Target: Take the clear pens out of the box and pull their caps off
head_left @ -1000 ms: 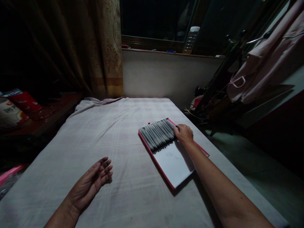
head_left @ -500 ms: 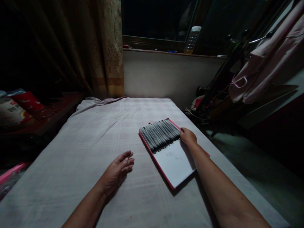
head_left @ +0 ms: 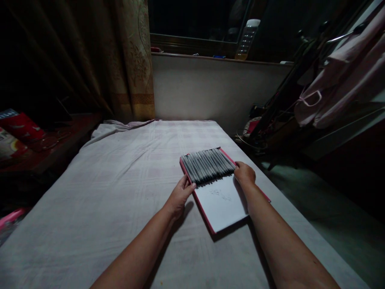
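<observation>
A white pad with a pink rim [head_left: 224, 204] lies at the right of a cloth-covered table [head_left: 120, 188]. A row of several dark pens [head_left: 207, 164] lies side by side across its far half. My left hand [head_left: 179, 195] reaches in from the left, fingers stretched out, their tips touching the pad's left edge at the near end of the pen row. My right hand [head_left: 245, 173] rests at the right end of the row, knuckles up. Its fingers curl down against the pens and are mostly hidden.
A patterned curtain [head_left: 132, 60] hangs behind the table on the left. A window sill [head_left: 210, 58] with a bottle [head_left: 247, 38] runs along the back wall. Pink cloth [head_left: 337, 80] hangs at the right over dark clutter. Red packets [head_left: 18, 128] sit on a low shelf at the left.
My left hand has slid forward and right across the cloth to the pad's left edge. My right hand has shifted from on top of the pens to the row's right end.
</observation>
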`<state>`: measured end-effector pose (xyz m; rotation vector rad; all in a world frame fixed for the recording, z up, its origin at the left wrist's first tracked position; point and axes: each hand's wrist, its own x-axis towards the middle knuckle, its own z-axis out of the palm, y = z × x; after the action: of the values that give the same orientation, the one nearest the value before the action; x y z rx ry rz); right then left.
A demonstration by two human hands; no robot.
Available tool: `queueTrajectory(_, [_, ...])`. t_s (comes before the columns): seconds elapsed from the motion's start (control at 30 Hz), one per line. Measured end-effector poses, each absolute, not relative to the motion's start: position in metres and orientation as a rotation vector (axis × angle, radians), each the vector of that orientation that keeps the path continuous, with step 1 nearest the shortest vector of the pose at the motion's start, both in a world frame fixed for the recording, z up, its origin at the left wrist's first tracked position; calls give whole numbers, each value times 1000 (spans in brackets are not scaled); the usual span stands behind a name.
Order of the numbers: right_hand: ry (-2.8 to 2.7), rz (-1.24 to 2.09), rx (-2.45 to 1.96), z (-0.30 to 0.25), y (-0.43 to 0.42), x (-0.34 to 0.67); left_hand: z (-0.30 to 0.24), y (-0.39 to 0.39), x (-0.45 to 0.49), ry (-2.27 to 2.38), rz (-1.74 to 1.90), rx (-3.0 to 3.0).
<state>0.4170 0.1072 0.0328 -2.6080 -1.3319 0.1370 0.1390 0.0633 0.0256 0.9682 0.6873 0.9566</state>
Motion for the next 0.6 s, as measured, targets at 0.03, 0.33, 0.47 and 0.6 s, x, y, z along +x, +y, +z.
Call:
queueTrajectory(0.03, [-1321, 133, -2611, 33, 107, 418, 25, 69, 141, 697, 954, 973])
queueTrajectory(0.33, [-1465, -48, -2445, 35, 113, 405, 9, 55, 107, 888, 897, 872])
queueTrajectory(0.47, [-1541, 61, -2441, 34, 117, 395, 10, 26, 66, 942, 940, 660])
queueTrajectory(0.6, [-1558, 91, -2468, 33, 120, 386, 17, 16, 40, 919, 975, 517])
